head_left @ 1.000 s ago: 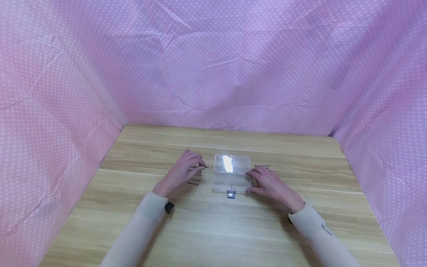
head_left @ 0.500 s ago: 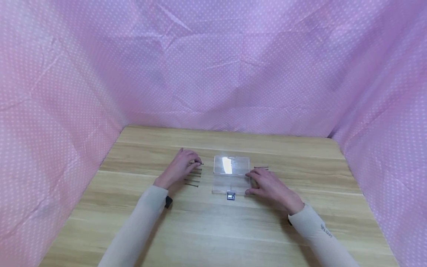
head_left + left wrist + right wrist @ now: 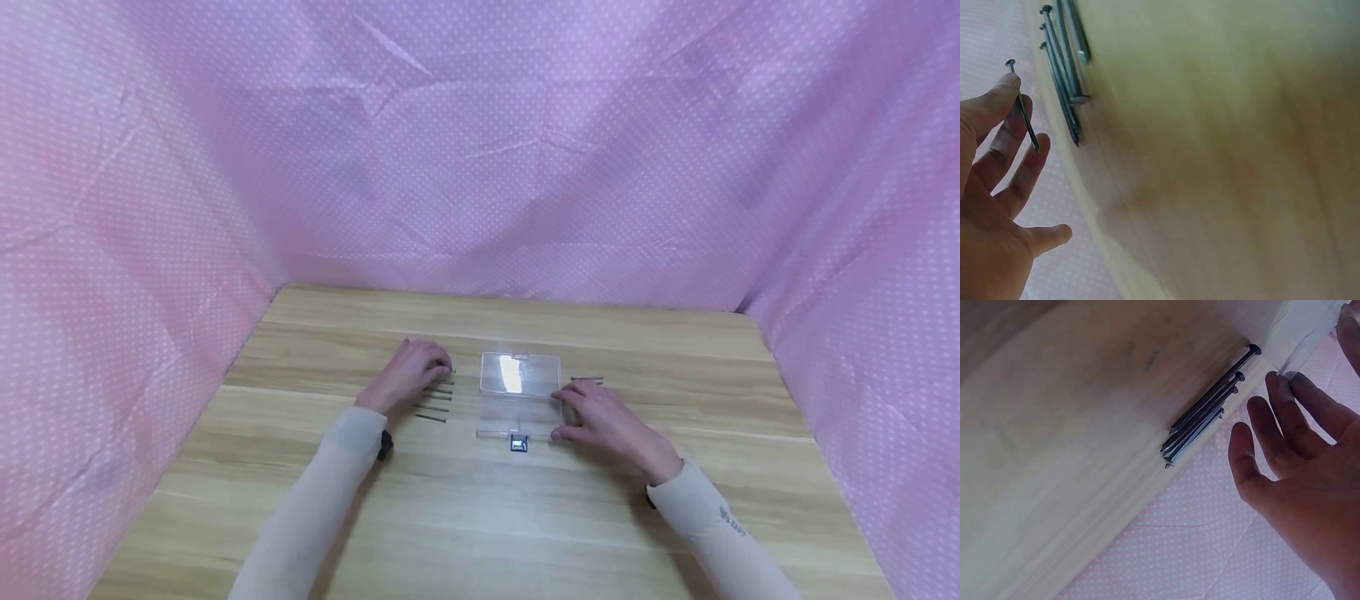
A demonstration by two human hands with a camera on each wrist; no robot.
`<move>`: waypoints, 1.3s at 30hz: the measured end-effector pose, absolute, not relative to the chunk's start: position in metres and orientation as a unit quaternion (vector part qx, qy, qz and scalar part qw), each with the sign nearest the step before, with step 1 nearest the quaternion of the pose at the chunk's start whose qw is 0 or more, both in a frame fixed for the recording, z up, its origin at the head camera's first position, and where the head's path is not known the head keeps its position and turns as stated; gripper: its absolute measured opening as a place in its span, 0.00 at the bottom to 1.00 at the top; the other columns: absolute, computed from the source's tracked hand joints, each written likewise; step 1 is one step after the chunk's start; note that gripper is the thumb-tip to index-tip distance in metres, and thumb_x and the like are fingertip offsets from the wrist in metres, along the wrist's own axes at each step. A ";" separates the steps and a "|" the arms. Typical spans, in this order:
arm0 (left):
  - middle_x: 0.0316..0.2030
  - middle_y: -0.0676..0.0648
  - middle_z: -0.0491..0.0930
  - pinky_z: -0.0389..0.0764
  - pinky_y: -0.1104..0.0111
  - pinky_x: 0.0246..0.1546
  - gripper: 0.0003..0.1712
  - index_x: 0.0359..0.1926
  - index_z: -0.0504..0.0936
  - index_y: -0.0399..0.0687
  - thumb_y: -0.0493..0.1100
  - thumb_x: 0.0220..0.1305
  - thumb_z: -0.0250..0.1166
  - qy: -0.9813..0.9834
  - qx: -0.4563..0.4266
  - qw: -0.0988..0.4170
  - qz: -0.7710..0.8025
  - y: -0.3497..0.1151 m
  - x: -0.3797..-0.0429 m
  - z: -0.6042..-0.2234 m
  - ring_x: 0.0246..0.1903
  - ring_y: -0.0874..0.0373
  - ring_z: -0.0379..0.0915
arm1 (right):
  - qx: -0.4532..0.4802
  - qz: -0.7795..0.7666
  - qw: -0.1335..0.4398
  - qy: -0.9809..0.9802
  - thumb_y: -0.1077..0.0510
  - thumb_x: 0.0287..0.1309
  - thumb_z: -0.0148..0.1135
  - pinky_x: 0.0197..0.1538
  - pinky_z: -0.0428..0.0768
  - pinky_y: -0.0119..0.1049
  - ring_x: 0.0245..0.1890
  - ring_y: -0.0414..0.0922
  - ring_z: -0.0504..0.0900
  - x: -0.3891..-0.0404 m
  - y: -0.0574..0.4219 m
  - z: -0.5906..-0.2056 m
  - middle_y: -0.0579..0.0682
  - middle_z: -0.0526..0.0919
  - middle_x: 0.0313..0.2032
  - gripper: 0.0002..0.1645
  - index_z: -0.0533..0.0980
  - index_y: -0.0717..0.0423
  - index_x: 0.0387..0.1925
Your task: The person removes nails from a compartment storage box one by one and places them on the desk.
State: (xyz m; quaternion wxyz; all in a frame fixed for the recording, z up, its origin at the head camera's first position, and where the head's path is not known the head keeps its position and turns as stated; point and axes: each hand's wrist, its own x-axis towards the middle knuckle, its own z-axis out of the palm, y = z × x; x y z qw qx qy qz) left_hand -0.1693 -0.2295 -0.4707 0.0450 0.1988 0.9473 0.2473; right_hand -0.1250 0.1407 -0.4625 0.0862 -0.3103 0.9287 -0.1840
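Note:
My left hand (image 3: 411, 367) pinches a nail (image 3: 1025, 119) between thumb and fingertips at the left of the table. Several more nails (image 3: 1063, 69) lie beside that hand in a loose row; in the head view, the nearest nail (image 3: 431, 418) lies below its fingers. A clear plastic box (image 3: 498, 412) stands mid-table with its lid (image 3: 536, 373) folded back. At the box's right side, my right hand (image 3: 603, 417) holds the edge between thumb and fingers. Past these fingers lie several other nails (image 3: 1207, 406), partly hidden by the hand in the head view.
A small dark-blue-edged label or latch (image 3: 519, 443) sits at the front middle of the box. The wooden table (image 3: 480, 517) extends toward me. Pink dotted cloth (image 3: 480, 167) hangs behind the table and along both sides.
My left hand has drawn back leftward from near the box with the nail, uncovering more of the nail row. The right hand stays at the box.

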 end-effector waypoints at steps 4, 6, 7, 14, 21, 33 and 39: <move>0.46 0.48 0.87 0.48 0.32 0.73 0.04 0.42 0.89 0.51 0.42 0.68 0.70 0.949 0.195 0.049 0.244 -0.230 -0.170 -0.475 0.58 0.43 0.76 | -0.314 -0.184 0.083 0.928 0.42 0.56 0.77 0.64 0.74 0.61 0.60 0.57 0.77 -0.124 0.141 -0.462 0.59 0.79 0.58 0.39 0.78 0.62 0.62; 0.45 0.48 0.87 0.52 0.32 0.72 0.04 0.41 0.89 0.51 0.42 0.68 0.70 0.949 0.199 0.047 0.239 -0.230 -0.171 -0.476 0.57 0.43 0.77 | -0.315 -0.182 0.081 0.928 0.42 0.56 0.77 0.63 0.75 0.61 0.59 0.56 0.77 -0.123 0.141 -0.462 0.58 0.80 0.58 0.39 0.78 0.61 0.62; 0.45 0.48 0.87 0.54 0.32 0.72 0.03 0.41 0.89 0.51 0.43 0.68 0.70 0.950 0.201 0.045 0.236 -0.230 -0.172 -0.477 0.57 0.43 0.77 | -0.316 -0.182 0.080 0.928 0.42 0.56 0.77 0.62 0.75 0.61 0.59 0.56 0.77 -0.123 0.141 -0.462 0.58 0.80 0.57 0.39 0.79 0.61 0.62; 0.43 0.48 0.87 0.54 0.31 0.70 0.03 0.39 0.89 0.51 0.42 0.68 0.70 0.953 0.200 0.041 0.222 -0.229 -0.175 -0.479 0.55 0.42 0.78 | -0.323 -0.185 0.070 0.925 0.42 0.56 0.77 0.62 0.75 0.62 0.61 0.58 0.76 -0.123 0.141 -0.461 0.59 0.79 0.59 0.40 0.78 0.62 0.62; 0.43 0.46 0.87 0.53 0.28 0.69 0.03 0.39 0.90 0.49 0.40 0.66 0.71 0.955 0.196 0.043 0.217 -0.228 -0.174 -0.478 0.56 0.40 0.77 | -0.327 -0.185 0.064 0.924 0.42 0.55 0.78 0.61 0.76 0.61 0.60 0.58 0.76 -0.124 0.141 -0.461 0.59 0.79 0.58 0.40 0.78 0.62 0.62; 0.46 0.48 0.88 0.61 0.39 0.71 0.07 0.44 0.91 0.50 0.40 0.67 0.71 0.953 0.201 0.051 0.220 -0.228 -0.172 -0.477 0.55 0.45 0.78 | -0.324 -0.187 0.068 0.925 0.42 0.56 0.78 0.63 0.75 0.62 0.63 0.59 0.76 -0.122 0.143 -0.459 0.60 0.79 0.60 0.40 0.78 0.62 0.63; 0.48 0.49 0.87 0.61 0.39 0.70 0.10 0.49 0.90 0.50 0.43 0.69 0.70 0.948 0.210 0.052 0.233 -0.229 -0.168 -0.474 0.53 0.49 0.81 | -0.314 -0.190 0.073 0.928 0.42 0.56 0.77 0.64 0.73 0.63 0.64 0.60 0.75 -0.120 0.145 -0.457 0.60 0.79 0.61 0.40 0.78 0.62 0.64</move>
